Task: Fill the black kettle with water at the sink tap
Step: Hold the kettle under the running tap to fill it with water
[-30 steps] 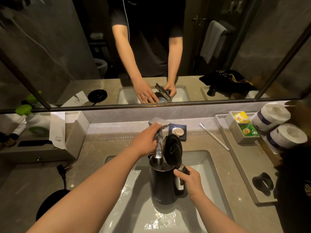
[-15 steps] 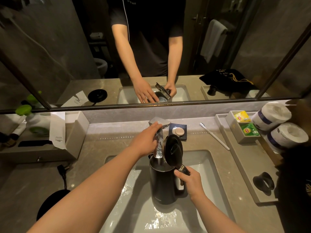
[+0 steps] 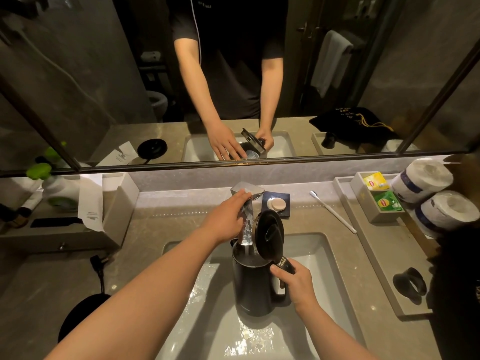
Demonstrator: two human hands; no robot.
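Note:
The black kettle (image 3: 253,287) stands upright in the white sink (image 3: 322,258), its round lid (image 3: 268,233) flipped up. My right hand (image 3: 293,284) grips the kettle's handle. The chrome tap (image 3: 246,216) reaches over the kettle's mouth, and a stream of water runs from its spout into the kettle. My left hand (image 3: 226,222) lies on the tap, fingertips on the flat lever at its top. Water glints on the sink floor around the kettle's base.
The kettle's round black base (image 3: 80,315) and its plug (image 3: 100,263) lie on the counter at left. Behind the tap sits a soap dish (image 3: 276,203). A toothbrush (image 3: 332,211), a tray with tea bags (image 3: 379,193), toilet rolls (image 3: 426,193) and a black ring-shaped object (image 3: 410,284) are at right.

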